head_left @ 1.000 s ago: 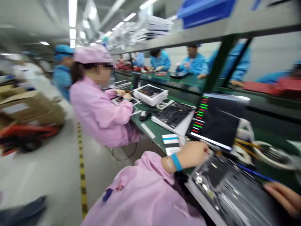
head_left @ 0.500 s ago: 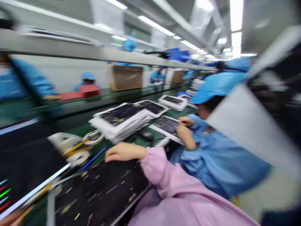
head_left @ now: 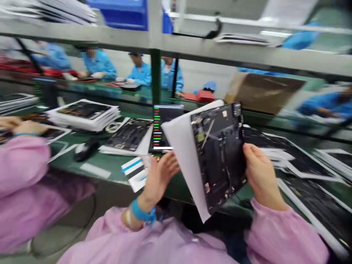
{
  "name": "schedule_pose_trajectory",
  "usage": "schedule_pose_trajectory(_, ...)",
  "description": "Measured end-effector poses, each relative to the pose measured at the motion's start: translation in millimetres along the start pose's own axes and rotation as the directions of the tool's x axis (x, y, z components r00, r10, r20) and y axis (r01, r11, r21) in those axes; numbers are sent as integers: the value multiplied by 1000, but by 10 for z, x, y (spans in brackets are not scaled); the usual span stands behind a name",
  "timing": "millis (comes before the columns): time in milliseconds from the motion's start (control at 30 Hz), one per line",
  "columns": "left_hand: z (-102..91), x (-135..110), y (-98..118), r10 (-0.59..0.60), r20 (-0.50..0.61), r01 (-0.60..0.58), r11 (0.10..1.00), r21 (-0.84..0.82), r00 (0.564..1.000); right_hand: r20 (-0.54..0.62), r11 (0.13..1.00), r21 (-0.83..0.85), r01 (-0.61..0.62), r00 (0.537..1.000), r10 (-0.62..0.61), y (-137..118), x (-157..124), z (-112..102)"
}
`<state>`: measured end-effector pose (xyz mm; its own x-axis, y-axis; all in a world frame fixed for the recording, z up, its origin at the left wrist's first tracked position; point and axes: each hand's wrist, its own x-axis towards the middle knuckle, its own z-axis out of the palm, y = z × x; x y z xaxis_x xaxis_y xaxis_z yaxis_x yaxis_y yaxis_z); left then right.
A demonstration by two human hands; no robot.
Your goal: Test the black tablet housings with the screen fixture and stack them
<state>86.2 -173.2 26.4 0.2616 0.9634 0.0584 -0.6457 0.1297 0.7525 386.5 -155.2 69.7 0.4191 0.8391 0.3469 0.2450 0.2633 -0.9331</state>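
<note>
Dark flat panel point(head_left: 220, 157), rectangular, matte black w/ small metal parts, screws & thin cables on its face, held tilted up between both hands, above the bench edge. White sheet point(head_left: 184, 154), smooth & stiff-looking, lies against the panel's left side & sticks out below it. Right hand point(head_left: 260, 174) closed on the panel's right edge, thumb on the front face. Left hand point(head_left: 159, 176) mostly open, fingers spread, palm toward the sheet's left edge; actual contact hard to tell, blurred. Blue band on left wrist, pink sleeves.

Just behind the left hand: small upright screen point(head_left: 163, 126) w/ green/red bars; striped white-blue cards point(head_left: 134, 170) flat on green bench mat point(head_left: 110, 163). Further left: stack of white trays point(head_left: 85, 113) w/ dark panels on top, black mouse point(head_left: 85, 150). Right of the grip: more dark panels on white sheets point(head_left: 302, 165), laid flat. Far left, a co-worker's pink sleeve point(head_left: 22, 161).
</note>
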Motion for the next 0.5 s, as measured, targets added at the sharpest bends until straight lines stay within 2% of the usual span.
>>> schedule_pose_trajectory(67,-10,-53,72,60,97,-65,997,41,993,87,986,128,-103,992,92,70,83,381)
schedule_pose_trajectory(133,30,-66,157,165,129,-193,949,248,978,169,973,171,-154,978,125,65,23,756)
schedule_pose_trajectory(200,28,-77,293,285,61,-275,817,506,957,229,968,172,-182,963,140,7,-94,1057)
schedule_pose_trajectory(267,-84,-72,502,351,-36,-246,722,647,936,317,963,160,-215,935,156,-87,-212,1257)
schedule_pose_trajectory(367,-459,-11,961,348,-156,-182,761,623,924,422,977,137,-164,902,92,-285,-384,1328)
schedule_pose_trajectory(433,-783,76,1323,351,-240,-143,782,607,905,411,993,105,-55,912,8,-424,-517,1219)
schedule_pose_trajectory(500,-1106,214,1649,354,-309,-79,761,644,883,358,997,64,29,932,-51,-530,-668,1030)
